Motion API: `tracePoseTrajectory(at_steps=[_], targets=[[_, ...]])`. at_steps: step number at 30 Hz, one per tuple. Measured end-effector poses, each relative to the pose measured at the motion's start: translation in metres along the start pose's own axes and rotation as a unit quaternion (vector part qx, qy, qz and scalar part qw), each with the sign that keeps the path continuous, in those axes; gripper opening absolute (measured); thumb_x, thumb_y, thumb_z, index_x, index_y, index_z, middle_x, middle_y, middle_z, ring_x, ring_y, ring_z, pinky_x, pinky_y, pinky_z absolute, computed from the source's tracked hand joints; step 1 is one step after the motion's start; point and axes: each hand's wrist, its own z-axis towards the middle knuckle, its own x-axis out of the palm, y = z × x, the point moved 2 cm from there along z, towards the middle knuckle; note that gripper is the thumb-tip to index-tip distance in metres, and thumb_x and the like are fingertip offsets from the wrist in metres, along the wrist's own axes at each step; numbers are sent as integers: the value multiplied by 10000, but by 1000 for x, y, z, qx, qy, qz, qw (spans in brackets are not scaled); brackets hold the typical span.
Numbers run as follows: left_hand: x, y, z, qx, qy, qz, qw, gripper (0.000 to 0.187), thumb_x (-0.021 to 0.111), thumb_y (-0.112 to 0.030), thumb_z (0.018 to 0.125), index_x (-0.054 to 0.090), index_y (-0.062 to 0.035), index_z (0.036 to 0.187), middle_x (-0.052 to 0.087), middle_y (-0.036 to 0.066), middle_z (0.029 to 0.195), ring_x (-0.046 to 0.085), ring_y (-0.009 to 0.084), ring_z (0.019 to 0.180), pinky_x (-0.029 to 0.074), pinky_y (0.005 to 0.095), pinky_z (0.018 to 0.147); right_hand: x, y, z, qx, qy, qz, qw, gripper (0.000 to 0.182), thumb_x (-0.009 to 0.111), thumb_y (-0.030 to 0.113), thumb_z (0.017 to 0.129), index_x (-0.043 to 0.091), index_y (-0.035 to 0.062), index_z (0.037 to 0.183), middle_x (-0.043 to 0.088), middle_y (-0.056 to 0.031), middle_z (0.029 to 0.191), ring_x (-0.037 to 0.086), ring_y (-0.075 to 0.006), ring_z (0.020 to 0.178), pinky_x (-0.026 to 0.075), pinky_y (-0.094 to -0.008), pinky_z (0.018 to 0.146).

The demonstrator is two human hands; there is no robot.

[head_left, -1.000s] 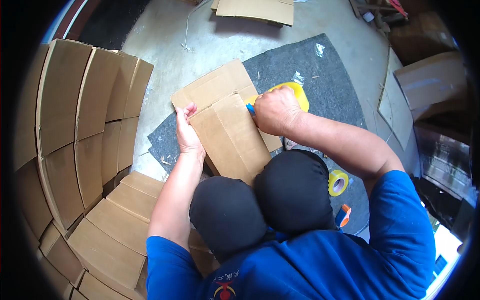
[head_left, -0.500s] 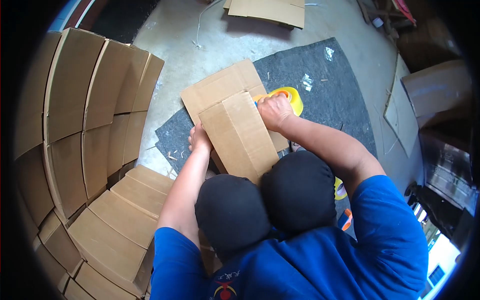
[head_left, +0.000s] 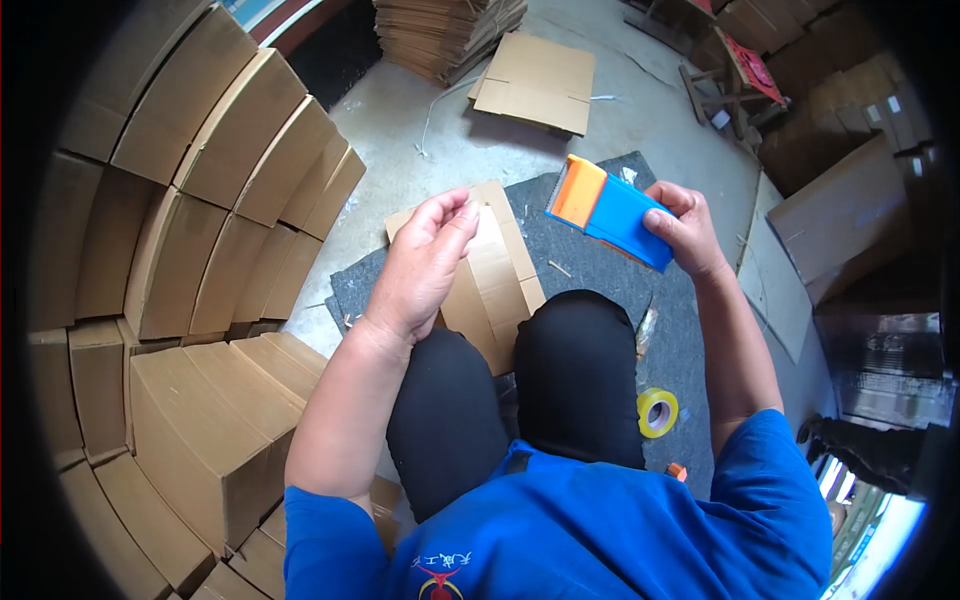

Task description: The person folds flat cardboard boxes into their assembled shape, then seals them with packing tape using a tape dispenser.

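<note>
My right hand [head_left: 690,228] grips a blue and orange tape dispenser [head_left: 612,212], raised to the right of the carton with its toothed orange end toward the left. My left hand [head_left: 425,265] is lifted over the carton's left side. Its thumb and fingertips are pinched together, and whatever may be between them is too small to make out. Below and between both hands stands a brown cardboard carton [head_left: 490,305], close in front of my knees, with a flap spread at its far side. A shiny pale patch shows on its upper face.
Stacked cartons [head_left: 225,255] rise along the left. A yellow tape roll [head_left: 657,413] lies by my right knee on the dark mat [head_left: 680,310], with a small orange object [head_left: 677,471] behind it. Flat cardboard [head_left: 535,82] lies ahead, near a taller stack [head_left: 440,40].
Both hands have come up off the carton and moved apart. The right hand has brought the tape dispenser up and to the right. The view has tilted farther forward.
</note>
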Motion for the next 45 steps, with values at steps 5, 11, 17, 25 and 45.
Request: tracePoseTrajectory(at_steps=[5, 11, 17, 25, 45], targets=[[39, -32, -46, -26, 106, -209, 972, 426, 468, -413, 1039, 588, -21, 1157, 583, 60, 1048, 541, 144, 986, 430, 315, 908, 8, 78, -34, -82, 57, 27, 995, 504, 800, 492, 714, 647, 21, 808, 595, -8, 718, 556, -90, 696, 458, -251, 629], [35, -30, -93, 7, 87, -216, 972, 285, 523, -275, 1031, 604, -18, 1126, 617, 46, 997, 581, 121, 889, 489, 294, 841, 18, 109, -63, -123, 106, -44, 986, 550, 797, 512, 718, 630, -3, 817, 567, -8, 722, 532, -90, 683, 423, -239, 607], [31, 12, -109, -4, -9, -203, 979, 152, 576, -158, 1004, 632, -28, 1059, 663, 38, 925, 629, 113, 785, 538, 274, 759, 34, 103, -66, -86, 186, -32, 978, 515, 805, 476, 725, 634, -2, 812, 578, -8, 730, 533, -79, 690, 430, -240, 604], [-2, 136, -107, -111, -132, -196, 965, 127, 637, -161, 965, 620, -50, 1023, 629, 20, 843, 582, 110, 684, 509, 283, 663, 72, 22, -50, 34, 307, -156, 938, 541, 760, 516, 767, 683, -13, 847, 619, -61, 696, 594, -132, 669, 489, -317, 618], [-39, 266, -84, -120, -377, 61, 916, 228, 642, -240, 969, 662, -14, 998, 648, 6, 818, 546, 82, 702, 449, 240, 656, 83, -66, -42, 94, 335, -208, 914, 558, 742, 541, 759, 716, -6, 870, 673, -120, 733, 654, -181, 697, 529, -336, 672]])
